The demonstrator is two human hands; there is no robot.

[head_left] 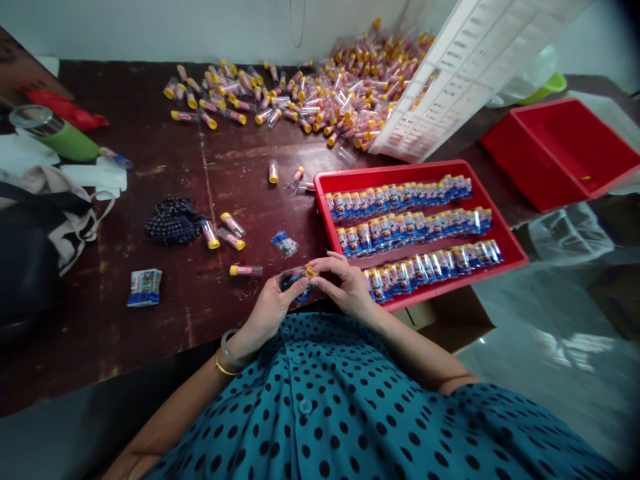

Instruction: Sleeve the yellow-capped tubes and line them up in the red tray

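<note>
Against a pale wall stands the dark brown surface (170, 167); along its back edge many yellow-capped tubes (345, 93) lie in a loose heap. At its near edge, just beside the left edge of the red tray (506, 243), both hands work together. The left hand (271, 303) has its grip closed on a clear-and-blue item (303, 293), mostly hidden by the fingers. The right hand (347, 287) has thumb and finger together on a yellow cap (312, 272) at the item's right end; whether this cap is seated, I cannot tell. For doing it well, in my judgement, the left grip should be steady without squeezing, the right should hold the cap straight with the item, and its knuckles should not brush the nearest row of tubes (407, 277) in the tray.
</note>
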